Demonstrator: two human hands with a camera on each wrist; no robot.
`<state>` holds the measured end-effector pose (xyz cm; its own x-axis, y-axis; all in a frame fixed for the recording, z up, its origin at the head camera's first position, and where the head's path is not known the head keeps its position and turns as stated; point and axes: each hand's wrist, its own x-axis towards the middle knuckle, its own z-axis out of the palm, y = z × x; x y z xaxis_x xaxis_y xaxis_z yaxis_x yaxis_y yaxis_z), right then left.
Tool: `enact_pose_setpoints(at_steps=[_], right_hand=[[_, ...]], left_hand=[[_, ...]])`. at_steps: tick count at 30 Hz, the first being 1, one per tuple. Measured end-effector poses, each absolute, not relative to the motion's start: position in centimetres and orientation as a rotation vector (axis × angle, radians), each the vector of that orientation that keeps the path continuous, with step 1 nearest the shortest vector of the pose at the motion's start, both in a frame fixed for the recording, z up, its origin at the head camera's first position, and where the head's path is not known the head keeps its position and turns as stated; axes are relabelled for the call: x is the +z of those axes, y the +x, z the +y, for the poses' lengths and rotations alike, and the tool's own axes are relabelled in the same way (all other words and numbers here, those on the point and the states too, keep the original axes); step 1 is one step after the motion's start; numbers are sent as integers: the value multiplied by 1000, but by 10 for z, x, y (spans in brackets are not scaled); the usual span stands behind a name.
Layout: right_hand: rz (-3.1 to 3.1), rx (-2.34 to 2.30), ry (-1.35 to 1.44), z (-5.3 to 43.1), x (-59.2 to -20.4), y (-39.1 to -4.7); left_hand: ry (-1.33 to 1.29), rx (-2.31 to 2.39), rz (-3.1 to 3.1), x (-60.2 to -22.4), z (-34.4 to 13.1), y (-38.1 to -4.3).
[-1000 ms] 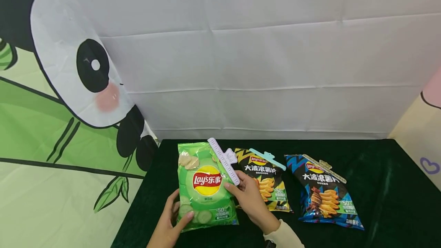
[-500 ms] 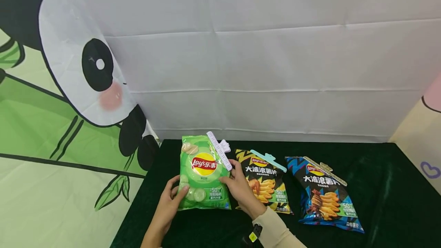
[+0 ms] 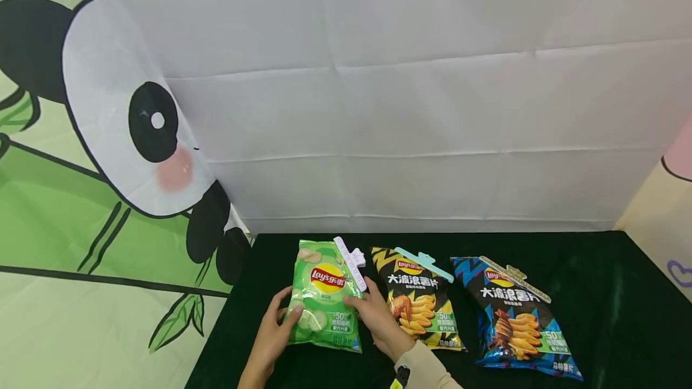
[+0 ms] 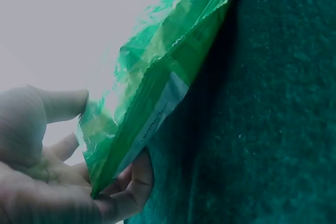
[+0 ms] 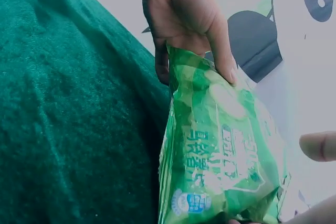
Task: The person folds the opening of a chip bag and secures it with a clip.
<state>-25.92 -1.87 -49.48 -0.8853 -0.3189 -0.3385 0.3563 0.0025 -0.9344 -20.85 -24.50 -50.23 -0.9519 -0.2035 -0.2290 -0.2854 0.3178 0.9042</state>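
Note:
A green bag of potato chips (image 3: 319, 293) lies face up at the left of the table, a white bag clip (image 3: 350, 264) fastened slantwise over its top right corner. My left hand (image 3: 276, 326) grips the bag's lower left side, thumb on the front. In the left wrist view, fingers (image 4: 139, 182) curl beneath its crimped edge. At the right side, just under the clip, my right hand (image 3: 381, 320) holds the bag with its thumb on the front. The right wrist view shows the bag's lower front (image 5: 215, 145) between both hands.
Right of the hands lies a black-and-yellow chip bag (image 3: 418, 302) with a light blue clip (image 3: 424, 263). Farther right is a black-and-blue chip bag (image 3: 516, 320) with a gold clip (image 3: 515, 278). Dark green cloth covers the table (image 3: 611, 311); a white sheet (image 3: 421, 107) hangs behind.
Both hands have lowered the green chip bag away from the camera toward the table, and it shifts slightly right. The other two bags stay put; the head view tilts a little.

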Motion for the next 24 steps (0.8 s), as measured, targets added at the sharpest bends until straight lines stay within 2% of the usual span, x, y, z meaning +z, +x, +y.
enact_pose_setpoints(at_steps=[9, 16, 24], right_hand=[[1872, -1891, 109, -25, -492, -253], [1886, -1938, -79, -21, -477, -248], [2312, -1817, -424, 2, -452, -244]], left_hand=[[-503, 1699, 2495, -508, -251, -201], [-502, 1601, 2618, -501, -255, -199], [-353, 1319, 3028, -464, -248, -215]])
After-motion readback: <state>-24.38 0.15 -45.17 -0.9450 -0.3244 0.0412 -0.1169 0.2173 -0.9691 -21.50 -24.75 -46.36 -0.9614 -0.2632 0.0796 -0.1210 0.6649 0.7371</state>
